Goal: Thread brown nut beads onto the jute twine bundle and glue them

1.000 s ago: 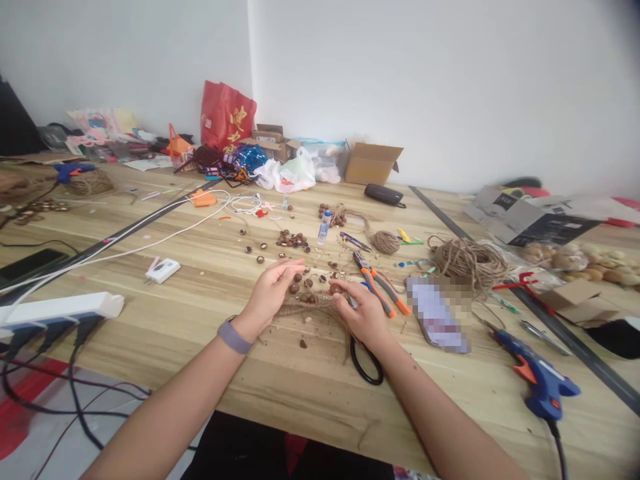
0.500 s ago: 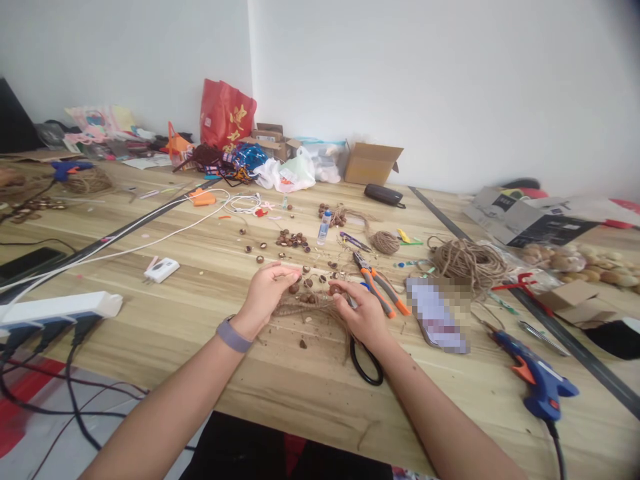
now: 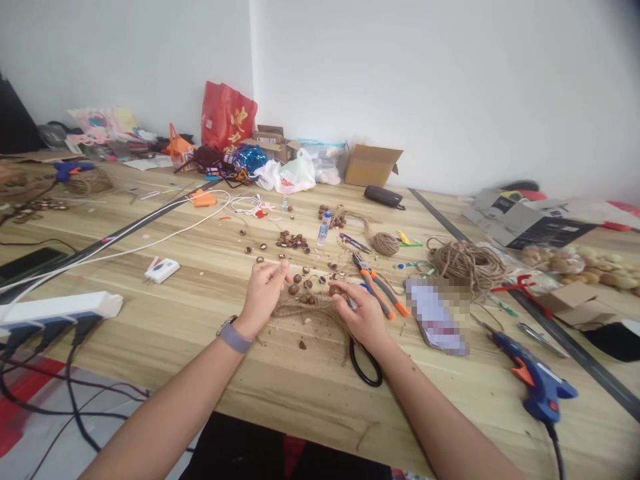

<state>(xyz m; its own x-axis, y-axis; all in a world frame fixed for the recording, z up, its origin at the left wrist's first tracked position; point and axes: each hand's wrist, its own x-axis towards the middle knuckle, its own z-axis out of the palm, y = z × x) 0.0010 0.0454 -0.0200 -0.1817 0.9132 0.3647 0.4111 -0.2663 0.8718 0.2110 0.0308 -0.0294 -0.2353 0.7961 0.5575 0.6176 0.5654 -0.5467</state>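
My left hand (image 3: 264, 291) hovers over the table with thumb and fingers pinched together; anything between the tips is too small to make out. A watch (image 3: 234, 333) with a purple band is on that wrist. My right hand (image 3: 361, 310) closes its thumb and forefinger on a round brown nutshell (image 3: 335, 289). Between the hands lie several loose brown nutshells (image 3: 294, 289) and a strand of jute twine (image 3: 315, 305) that passes beneath my right fingers. A black scissor handle (image 3: 367, 379) shows below the right hand; its blades are mostly hidden.
Orange-handled pliers (image 3: 380, 287), a phone (image 3: 437, 317) and a blue glue gun (image 3: 535, 373) lie on the right. A twine coil (image 3: 467, 261) sits behind the phone. Farther back are a small bottle (image 3: 324, 228) and a nutshell pile (image 3: 293, 241). A power strip (image 3: 60, 311) is at left.
My left hand has turned at the wrist, its fingertips shifting slightly left and up, and more of the watch shows. My right hand stays in place with the nutshell.
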